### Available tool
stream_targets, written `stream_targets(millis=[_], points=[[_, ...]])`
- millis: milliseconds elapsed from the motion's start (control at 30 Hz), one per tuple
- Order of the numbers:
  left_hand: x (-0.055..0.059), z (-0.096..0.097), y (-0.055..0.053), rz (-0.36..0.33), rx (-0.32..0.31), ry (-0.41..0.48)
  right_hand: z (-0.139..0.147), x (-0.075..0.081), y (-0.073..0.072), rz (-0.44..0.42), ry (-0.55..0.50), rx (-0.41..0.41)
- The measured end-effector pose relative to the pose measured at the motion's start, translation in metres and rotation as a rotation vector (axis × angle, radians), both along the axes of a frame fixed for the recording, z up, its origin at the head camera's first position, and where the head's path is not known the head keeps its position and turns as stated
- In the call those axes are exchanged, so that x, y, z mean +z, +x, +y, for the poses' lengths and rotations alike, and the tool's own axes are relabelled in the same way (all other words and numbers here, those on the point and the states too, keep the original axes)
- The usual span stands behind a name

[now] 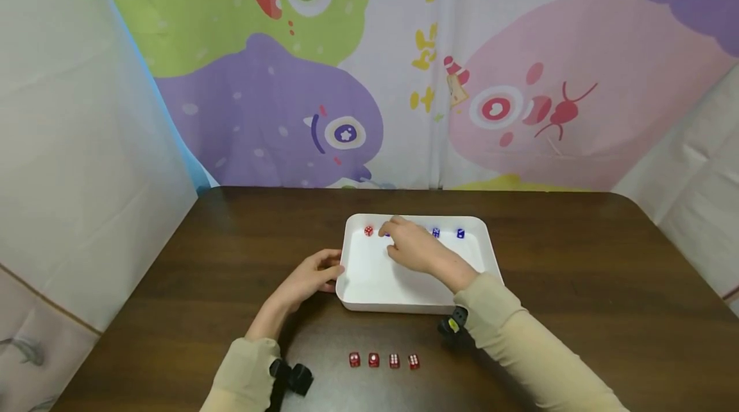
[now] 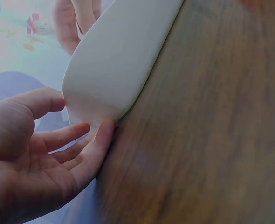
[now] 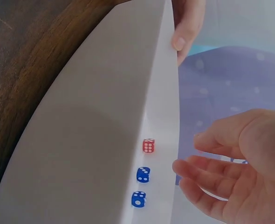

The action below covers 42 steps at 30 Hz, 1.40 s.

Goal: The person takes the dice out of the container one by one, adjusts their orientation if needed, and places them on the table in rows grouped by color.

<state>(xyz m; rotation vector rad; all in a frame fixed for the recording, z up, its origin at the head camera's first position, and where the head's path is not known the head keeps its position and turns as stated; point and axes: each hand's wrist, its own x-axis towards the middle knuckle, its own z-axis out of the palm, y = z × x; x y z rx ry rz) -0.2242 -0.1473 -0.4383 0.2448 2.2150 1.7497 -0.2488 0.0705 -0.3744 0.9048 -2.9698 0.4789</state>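
Red dice (image 1: 374,360) lie short of the right hand (image 1: 412,245), fingers parted, nothing seen between them, near blue dice (image 1: 460,233) in the tray (image 1: 375,285) the left hand (image 1: 306,278) grips; dice probably light, hard, slick, best pinched by opposite faces.

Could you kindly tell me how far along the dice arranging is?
Apparently done: a red die and several blue dice sit in a row along the far side of the white tray. In progress: the right hand is over that row, no die visible in its fingers; the left hand touches the tray's edge. Probably left: four red dice on the table.
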Motion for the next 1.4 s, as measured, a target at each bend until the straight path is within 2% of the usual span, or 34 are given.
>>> stream_targets(millis=[300,467,567,700,833,1067,1400], points=[[0.001,-0.001,0.001,-0.007,-0.001,0.013,-0.013,-0.003,-0.007,-0.049,0.074,0.048],[0.012,0.001,0.006,-0.014,-0.023,0.021,-0.021,-0.007,-0.012,-0.044,0.082,0.083],[0.02,0.002,0.012,-0.017,-0.03,0.008,-0.025,-0.011,-0.015,-0.04,0.091,0.086],[0.026,0.003,0.015,-0.018,-0.029,-0.005,-0.029,-0.017,-0.019,-0.063,0.109,0.077],[0.026,0.003,0.015,-0.016,-0.026,0.0,-0.031,-0.02,-0.022,-0.079,0.13,0.069],[0.024,0.002,0.013,-0.017,-0.028,0.012,-0.035,-0.026,-0.03,-0.071,0.226,0.054],[0.023,0.001,0.013,-0.014,-0.034,0.013,-0.038,-0.032,-0.031,-0.092,0.267,0.049]])
